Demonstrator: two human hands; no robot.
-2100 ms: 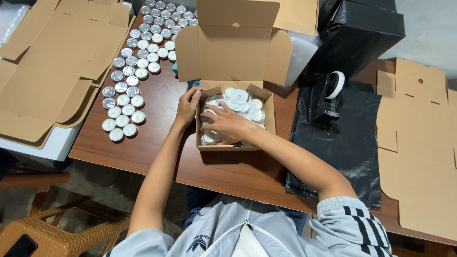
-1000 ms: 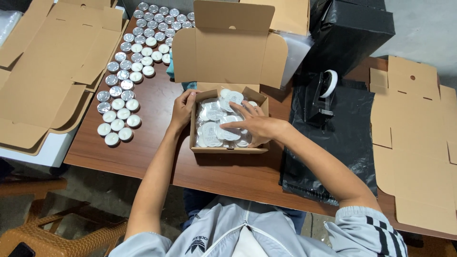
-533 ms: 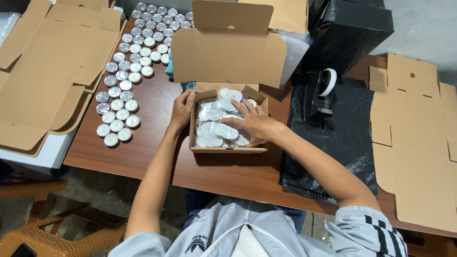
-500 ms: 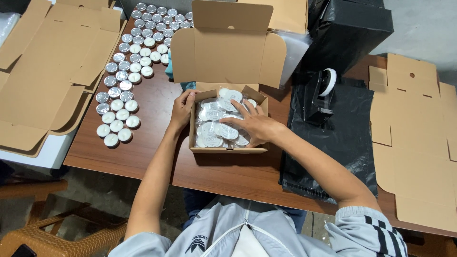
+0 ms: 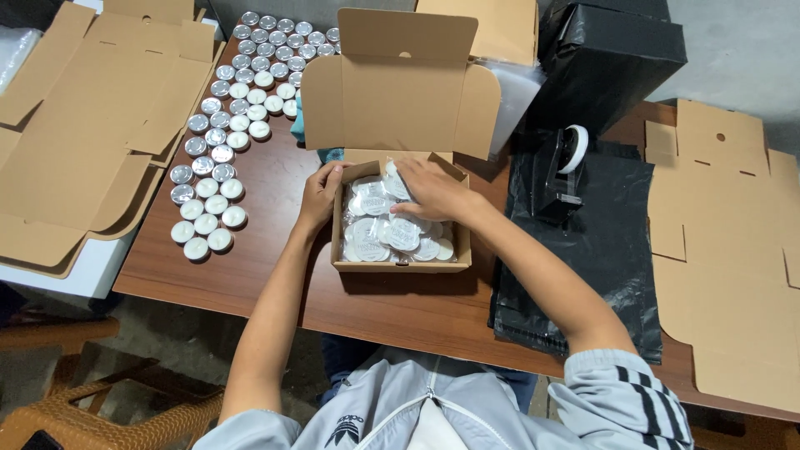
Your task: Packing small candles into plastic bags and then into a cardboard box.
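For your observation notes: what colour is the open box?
Plain brown cardboard box, seen best in the head view.

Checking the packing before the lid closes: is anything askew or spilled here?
Nothing spilled. The wrapped candles lie jumbled and overlapping in the box, unlike the neat rows of loose candles on the table.
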